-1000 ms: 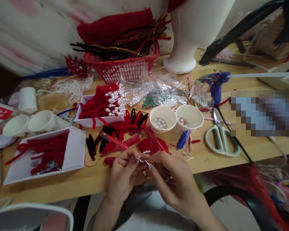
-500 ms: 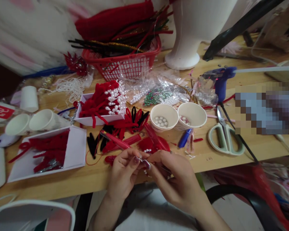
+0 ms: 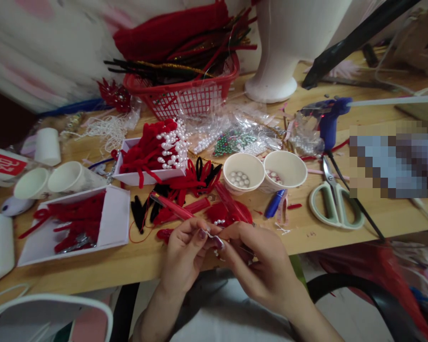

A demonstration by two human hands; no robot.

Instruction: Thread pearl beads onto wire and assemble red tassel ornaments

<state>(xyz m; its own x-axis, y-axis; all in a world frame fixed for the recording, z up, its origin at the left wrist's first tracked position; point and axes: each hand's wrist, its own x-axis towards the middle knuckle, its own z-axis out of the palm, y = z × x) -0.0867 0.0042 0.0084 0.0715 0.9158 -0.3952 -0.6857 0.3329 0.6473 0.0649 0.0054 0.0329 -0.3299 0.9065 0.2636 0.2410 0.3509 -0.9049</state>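
My left hand [image 3: 185, 256] and my right hand [image 3: 260, 266] meet at the table's front edge, fingers closed. Between their thumbs and fingertips they pinch a thin white beaded strand [image 3: 210, 234]. A few small pearl beads hang below the right thumb, and the rest of the strand is hidden by my fingers. Just beyond lies a red fuzzy piece [image 3: 228, 213] with pearls on it. A red pen-like stick [image 3: 174, 206] points away from my left fingertips. Two paper cups, a near one [image 3: 244, 187] with large pearls and another [image 3: 288, 183] with pinkish beads, stand ahead of my right hand.
White boxes of red fuzzy stems, one with pearl tips [image 3: 149, 178] and one nearer [image 3: 116, 223], stand left. Scissors [image 3: 337, 209], a blue marker [image 3: 274, 203] and a blue glue gun [image 3: 329, 121] lie right. A red basket [image 3: 185, 95] stands behind bagged beads [image 3: 235, 142].
The view has shifted slightly, moving the table things a little to the right. Both hands stay pinched on the strand, with slightly more of it showing between the thumbs.
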